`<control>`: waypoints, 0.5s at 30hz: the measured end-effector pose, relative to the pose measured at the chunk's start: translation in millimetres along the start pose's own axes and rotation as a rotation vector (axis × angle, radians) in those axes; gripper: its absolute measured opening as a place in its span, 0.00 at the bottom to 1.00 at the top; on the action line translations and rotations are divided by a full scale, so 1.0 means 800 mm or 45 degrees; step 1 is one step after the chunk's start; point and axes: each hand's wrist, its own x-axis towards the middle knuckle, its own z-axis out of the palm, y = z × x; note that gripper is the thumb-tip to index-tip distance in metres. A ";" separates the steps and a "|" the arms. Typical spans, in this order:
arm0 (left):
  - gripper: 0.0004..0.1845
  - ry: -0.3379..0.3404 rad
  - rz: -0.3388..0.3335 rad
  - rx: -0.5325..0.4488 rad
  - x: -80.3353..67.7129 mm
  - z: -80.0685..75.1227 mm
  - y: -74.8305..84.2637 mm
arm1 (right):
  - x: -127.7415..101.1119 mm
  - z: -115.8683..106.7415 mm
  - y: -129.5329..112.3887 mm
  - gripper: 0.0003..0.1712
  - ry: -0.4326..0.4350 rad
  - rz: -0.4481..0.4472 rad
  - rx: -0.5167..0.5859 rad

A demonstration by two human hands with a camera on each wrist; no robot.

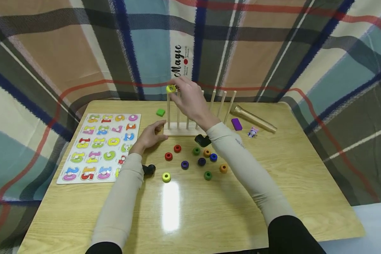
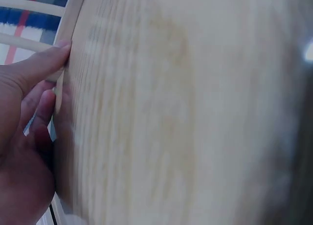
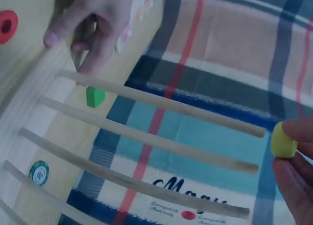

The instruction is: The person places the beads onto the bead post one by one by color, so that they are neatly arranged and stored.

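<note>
My right hand (image 1: 185, 97) pinches a yellow ring (image 1: 170, 89) right at the top of the leftmost peg (image 1: 168, 111) of a wooden peg rack (image 1: 181, 132). In the right wrist view the yellow ring (image 3: 283, 141) sits between my fingertips just beyond that peg's tip (image 3: 259, 132). My left hand (image 1: 150, 135) grips the left end of the rack's base, thumb along its edge (image 2: 46, 63). Several coloured rings lie on the table in front of the rack, among them a red ring (image 1: 168, 156), a purple ring (image 1: 185, 164) and another yellow ring (image 1: 166, 177).
A number puzzle board (image 1: 103, 146) lies at the left. A green block (image 1: 160, 112) sits behind the rack. A purple block (image 1: 236, 124), a small figure (image 1: 252, 132) and a brass-coloured tube (image 1: 254, 119) lie at the right. Plaid cloth (image 1: 82, 53) walls the wooden table (image 1: 304, 183).
</note>
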 end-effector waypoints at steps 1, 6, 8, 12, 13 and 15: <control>0.41 0.002 0.003 -0.007 0.000 0.000 0.000 | 0.006 0.001 0.001 0.16 -0.022 0.015 -0.015; 0.40 0.005 0.001 -0.010 -0.002 0.003 0.002 | 0.016 0.010 -0.001 0.16 -0.090 0.072 -0.047; 0.40 0.006 -0.005 -0.002 -0.002 0.003 0.003 | 0.017 0.012 -0.001 0.17 -0.097 0.085 -0.073; 0.40 0.009 -0.001 0.012 -0.002 0.001 0.002 | 0.020 0.017 -0.002 0.17 -0.096 0.097 -0.111; 0.40 0.006 0.003 0.009 -0.002 0.000 0.002 | 0.021 0.018 -0.002 0.17 -0.096 0.102 -0.115; 0.40 0.002 0.008 0.006 -0.002 -0.002 0.001 | 0.022 0.021 -0.003 0.17 -0.102 0.107 -0.121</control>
